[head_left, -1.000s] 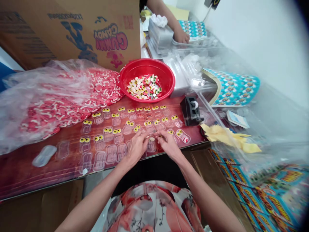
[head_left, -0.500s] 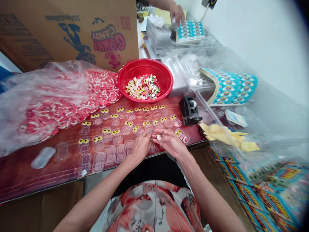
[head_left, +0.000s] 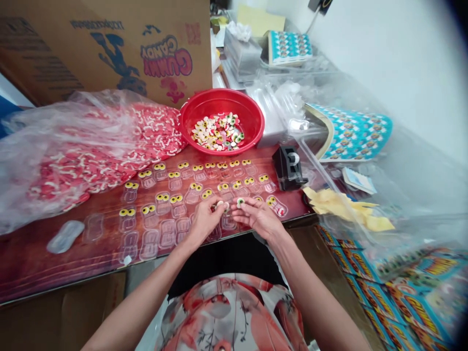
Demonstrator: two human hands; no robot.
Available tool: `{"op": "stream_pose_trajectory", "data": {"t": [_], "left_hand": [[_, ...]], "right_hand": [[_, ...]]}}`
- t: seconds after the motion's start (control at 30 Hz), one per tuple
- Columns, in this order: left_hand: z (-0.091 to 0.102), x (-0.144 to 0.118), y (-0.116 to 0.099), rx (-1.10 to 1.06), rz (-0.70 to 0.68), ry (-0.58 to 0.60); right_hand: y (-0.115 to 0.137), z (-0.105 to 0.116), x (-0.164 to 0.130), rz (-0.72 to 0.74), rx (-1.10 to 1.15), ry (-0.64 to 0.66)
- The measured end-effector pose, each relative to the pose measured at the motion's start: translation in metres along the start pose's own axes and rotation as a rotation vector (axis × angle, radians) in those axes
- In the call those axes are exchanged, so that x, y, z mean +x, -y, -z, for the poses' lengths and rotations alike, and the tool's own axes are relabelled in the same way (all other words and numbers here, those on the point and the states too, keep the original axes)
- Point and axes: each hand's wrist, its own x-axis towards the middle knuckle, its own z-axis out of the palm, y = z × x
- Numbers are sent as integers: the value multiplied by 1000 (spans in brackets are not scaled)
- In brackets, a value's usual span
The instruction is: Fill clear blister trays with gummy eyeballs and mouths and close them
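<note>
My left hand [head_left: 203, 222] pinches a small round eyeball gummy [head_left: 220, 204] at its fingertips, just above the near rows of clear plastic blister shells [head_left: 168, 233]. My right hand [head_left: 258, 217] pinches another eyeball gummy [head_left: 240, 201] beside it. The two hands almost touch. Further rows of shells [head_left: 197, 174] hold pairs of yellow eye gummies. A red bowl [head_left: 252, 114] of mixed eye gummies stands behind the rows.
A big plastic bag of red-and-white gummies [head_left: 84, 151] fills the left. A Gummy Candy carton [head_left: 109, 48] stands behind. A black tape dispenser [head_left: 288, 168], yellow papers [head_left: 347, 207] and printed blue cards [head_left: 351, 134] lie on the right. Colourful boxes [head_left: 402, 292] sit below the table [head_left: 36, 263].
Both hands lifted from a shell at the table's front edge and now each holds a gummy up at the fingertips. The other person's hand at the back has left the view.
</note>
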Motion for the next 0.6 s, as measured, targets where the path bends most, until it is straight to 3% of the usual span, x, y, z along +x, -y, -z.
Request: {"op": "stream_pose_trajectory", "data": {"t": [0.17, 0.37, 0.47, 0.6], "left_hand": [[4, -1, 7, 86, -13, -18], [5, -3, 9, 275, -82, 4], [5, -4, 10, 255, -65, -6], [9, -4, 13, 219, -54, -33]], "right_hand": [[-11, 6, 7, 166, -511, -146], [-13, 3, 16, 304, -1161, -185], [-7, -7, 15, 294, -1392, -158], [0, -18, 13, 229, -1525, -128]]}}
